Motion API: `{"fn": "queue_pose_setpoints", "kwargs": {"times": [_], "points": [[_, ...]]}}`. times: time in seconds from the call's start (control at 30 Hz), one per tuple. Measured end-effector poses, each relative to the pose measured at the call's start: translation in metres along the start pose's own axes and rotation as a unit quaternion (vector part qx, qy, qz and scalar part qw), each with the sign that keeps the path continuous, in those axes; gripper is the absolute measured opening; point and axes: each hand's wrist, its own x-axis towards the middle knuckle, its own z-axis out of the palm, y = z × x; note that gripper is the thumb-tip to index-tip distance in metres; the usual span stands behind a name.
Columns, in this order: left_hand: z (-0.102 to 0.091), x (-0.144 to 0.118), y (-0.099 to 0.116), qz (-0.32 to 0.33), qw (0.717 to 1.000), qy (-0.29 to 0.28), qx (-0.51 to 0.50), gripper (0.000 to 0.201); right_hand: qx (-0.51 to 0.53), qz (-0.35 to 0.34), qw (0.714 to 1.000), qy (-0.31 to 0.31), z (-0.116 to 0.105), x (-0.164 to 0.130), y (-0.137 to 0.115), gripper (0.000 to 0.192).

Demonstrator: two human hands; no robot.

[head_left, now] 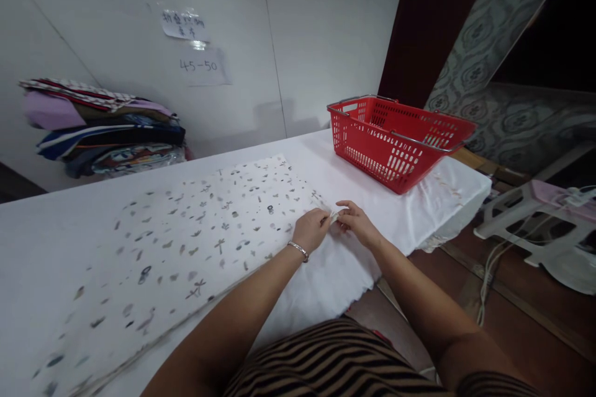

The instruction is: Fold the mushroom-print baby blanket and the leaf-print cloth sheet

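A white cloth (195, 229) printed with small grey and black motifs lies spread flat over the white-covered table (419, 211). Both of my hands meet at its near right corner. My left hand (311, 229), with a silver bracelet on the wrist, pinches the cloth's edge. Right beside it, my right hand (356, 223) pinches the same corner, and the fingertips of the two hands almost touch.
A red plastic shopping basket (395, 139) stands at the table's far right. A stack of folded fabrics (102, 127) sits at the far left against the white wall with paper labels (184, 25). A white stand with cables (540, 223) is on the floor at the right.
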Motion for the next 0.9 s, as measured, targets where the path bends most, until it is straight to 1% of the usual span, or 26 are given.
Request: {"fn": "queue_pose_setpoints", "kwargs": {"times": [0.1, 0.23, 0.3, 0.4, 0.5, 0.6, 0.73, 0.83, 0.9], "points": [[-0.001, 0.000, 0.003, 0.038, 0.997, -0.013, 0.068, 0.021, -0.027, -0.004, 0.999, 0.017, 0.000, -0.001, -0.002, 0.039], [0.001, 0.000, 0.007, 0.069, 0.991, -0.031, 0.112, 0.021, -0.038, -0.009, 0.999, 0.017, 0.001, -0.003, -0.004, 0.039], [0.003, -0.001, 0.008, 0.071, 0.989, -0.033, 0.124, 0.020, -0.056, -0.010, 0.998, 0.010, 0.002, -0.003, -0.005, 0.038], [0.008, -0.004, 0.008, 0.073, 0.989, -0.027, 0.125, 0.019, -0.102, -0.008, 0.995, 0.021, 0.004, -0.001, -0.002, 0.040], [0.011, -0.009, 0.008, 0.082, 0.990, -0.012, 0.114, 0.017, -0.108, 0.007, 0.994, 0.024, 0.006, 0.002, 0.003, 0.041], [0.012, -0.013, 0.008, 0.074, 0.991, -0.013, 0.114, 0.020, -0.109, 0.032, 0.993, 0.024, 0.005, 0.004, 0.007, 0.040], [0.011, -0.023, 0.005, 0.041, 0.990, -0.034, 0.134, 0.022, -0.146, 0.043, 0.987, 0.051, 0.003, 0.005, 0.010, 0.041], [0.007, -0.036, -0.003, 0.030, 0.987, -0.048, 0.153, 0.023, -0.187, 0.044, 0.979, 0.063, 0.000, 0.007, 0.013, 0.040], [0.000, -0.049, -0.010, 0.021, 0.984, -0.054, 0.166, 0.026, -0.214, 0.038, 0.975, 0.057, -0.003, 0.007, 0.015, 0.039]]}}
